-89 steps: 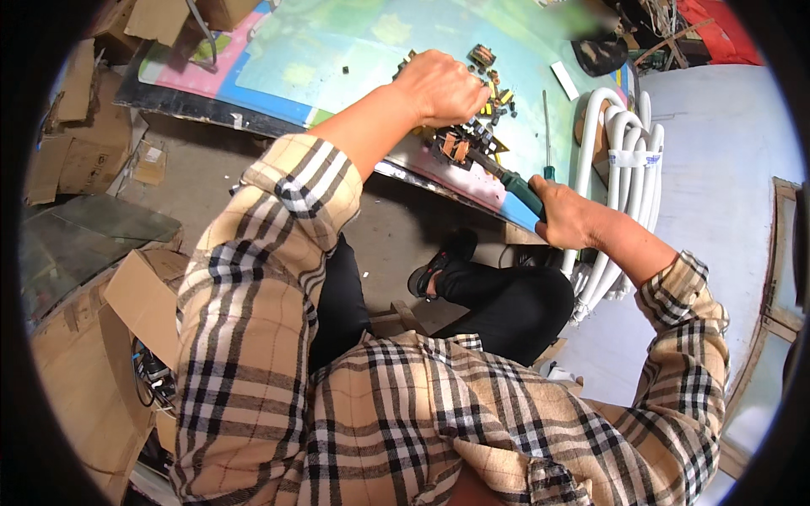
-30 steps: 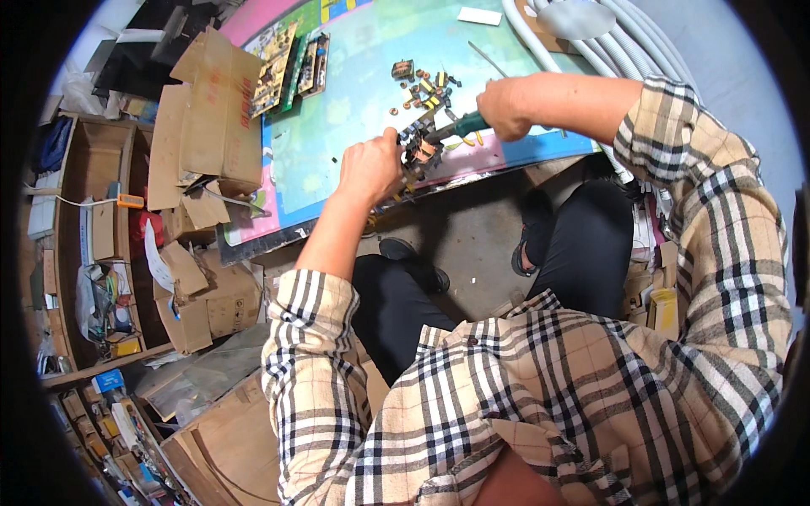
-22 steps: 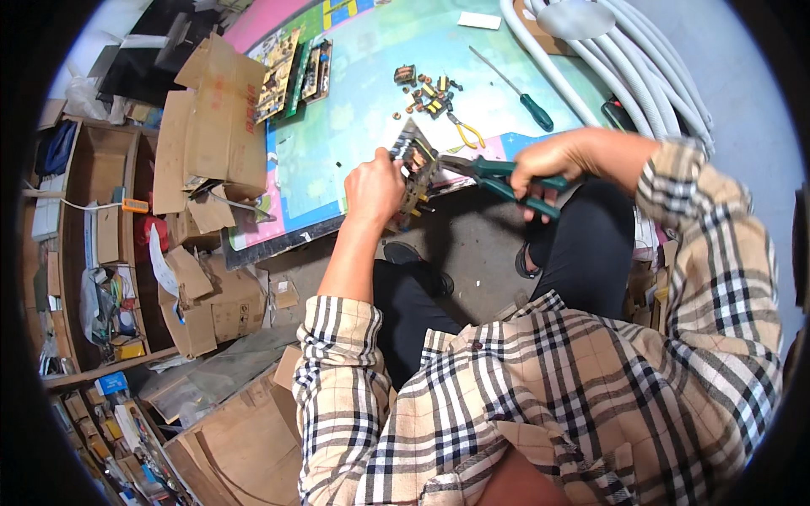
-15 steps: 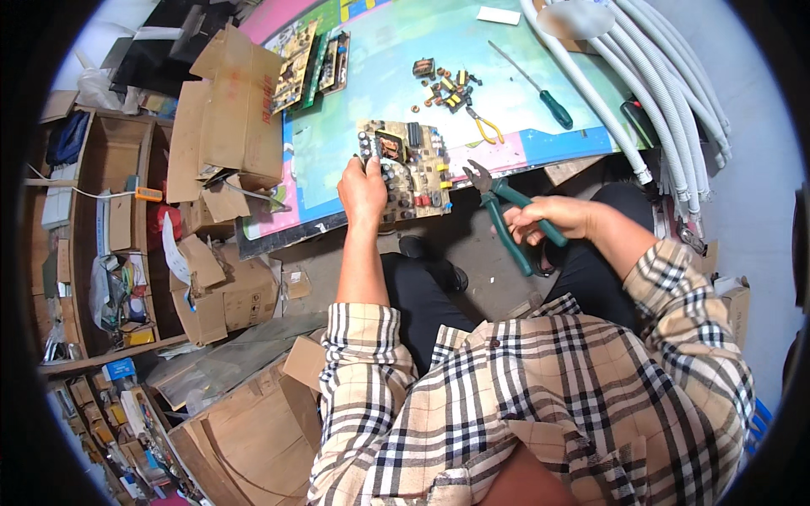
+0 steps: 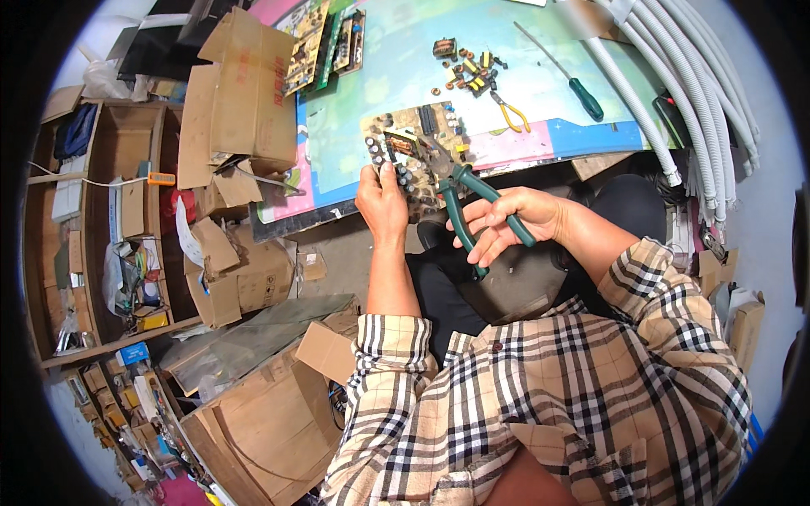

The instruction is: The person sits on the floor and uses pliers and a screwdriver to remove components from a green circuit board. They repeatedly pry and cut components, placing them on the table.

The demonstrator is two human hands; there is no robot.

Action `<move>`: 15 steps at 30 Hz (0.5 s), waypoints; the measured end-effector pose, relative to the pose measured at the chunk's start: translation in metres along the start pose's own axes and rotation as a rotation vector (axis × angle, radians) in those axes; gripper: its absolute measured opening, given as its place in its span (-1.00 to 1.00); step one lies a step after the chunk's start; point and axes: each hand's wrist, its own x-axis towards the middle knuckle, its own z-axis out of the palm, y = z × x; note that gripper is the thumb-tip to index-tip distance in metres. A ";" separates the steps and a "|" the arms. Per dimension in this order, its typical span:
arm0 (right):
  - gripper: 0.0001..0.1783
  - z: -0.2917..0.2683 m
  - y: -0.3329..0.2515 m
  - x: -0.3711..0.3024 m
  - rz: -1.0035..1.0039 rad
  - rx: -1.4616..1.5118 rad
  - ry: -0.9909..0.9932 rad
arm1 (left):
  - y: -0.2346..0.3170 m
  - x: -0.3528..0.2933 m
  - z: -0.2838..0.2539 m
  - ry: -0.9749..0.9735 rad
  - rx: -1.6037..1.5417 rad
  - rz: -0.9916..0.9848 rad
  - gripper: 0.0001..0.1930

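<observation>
A brown circuit board (image 5: 447,126) crowded with capacitors and other parts is gripped at its near left edge by my left hand (image 5: 382,202). My right hand (image 5: 515,221) is wrapped round the green handles of large pliers (image 5: 461,179), which are spread apart. The metal jaws lie over the middle of the board, by a copper-wound transformer (image 5: 411,145); whether they touch it I cannot tell. Beyond the board, on the table, sit a pile of small removed components (image 5: 477,74), a separate transformer (image 5: 445,48) and small yellow-handled pliers (image 5: 511,115).
The table (image 5: 337,152) has a colourful covering. A green-handled screwdriver (image 5: 585,99) lies at its right, beside bundled white corrugated tubes (image 5: 717,110). More circuit boards (image 5: 337,46) lean against a cardboard box (image 5: 253,101) at the far left. Wooden shelves (image 5: 126,152) stand at the left.
My right hand has brought the large pliers left and up, from beside the circuit board to over its middle. My left hand still holds the board. The whole view has shifted slightly.
</observation>
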 end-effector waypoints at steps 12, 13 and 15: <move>-0.36 0.009 -0.001 0.002 0.055 0.123 -0.163 | -0.008 0.004 -0.011 -0.091 -0.334 -0.010 -0.72; -0.34 0.009 -0.001 0.001 0.064 0.140 -0.175 | -0.006 0.004 -0.014 -0.102 -0.321 0.005 -0.74; -0.33 0.010 -0.001 0.001 0.063 0.149 -0.215 | 0.000 0.004 -0.020 -0.123 -0.296 0.038 -0.77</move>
